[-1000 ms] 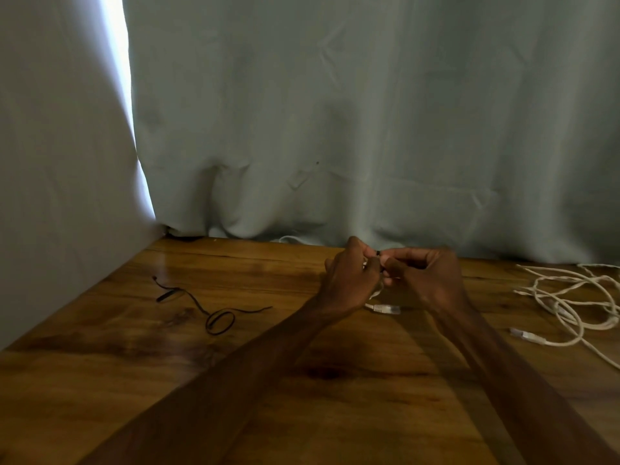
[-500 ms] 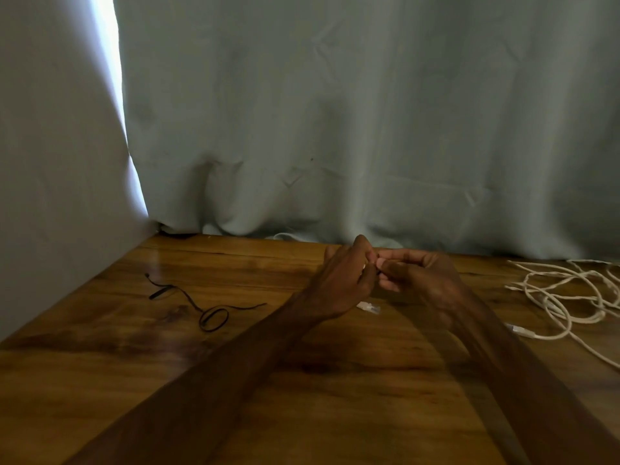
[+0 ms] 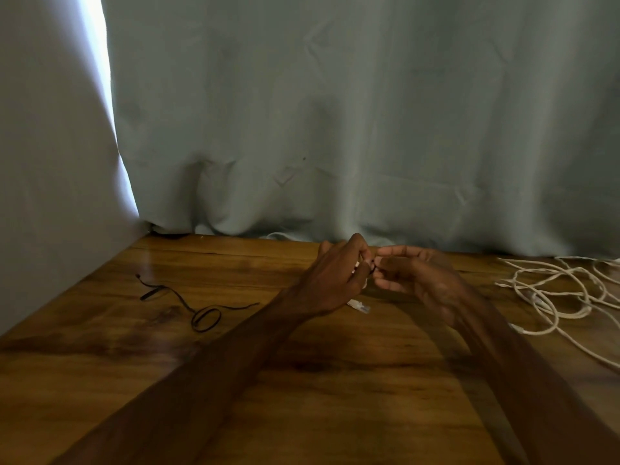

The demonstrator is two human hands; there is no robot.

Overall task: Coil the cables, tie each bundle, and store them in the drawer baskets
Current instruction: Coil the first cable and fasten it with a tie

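Observation:
My left hand point(image 3: 335, 280) and my right hand point(image 3: 422, 280) meet above the middle of the wooden table point(image 3: 302, 397). Their fingertips pinch a small white cable bundle point(image 3: 364, 283), mostly hidden between the palms, with a thin dark tie at the fingertips. A white connector point(image 3: 360, 307) of this cable hangs out below my left hand, close to the table. A loose white cable point(image 3: 563, 293) lies in tangled loops at the right. A thin black tie strip point(image 3: 201, 313) lies curled on the left of the table.
A grey-green curtain point(image 3: 335, 129) hangs along the table's far edge and a pale wall point(image 3: 50, 162) closes the left side. No drawer or basket is in view.
Both hands stay together on the bundle, with small finger shifts. The white connector has shifted a little under my left hand. The view has drifted slightly.

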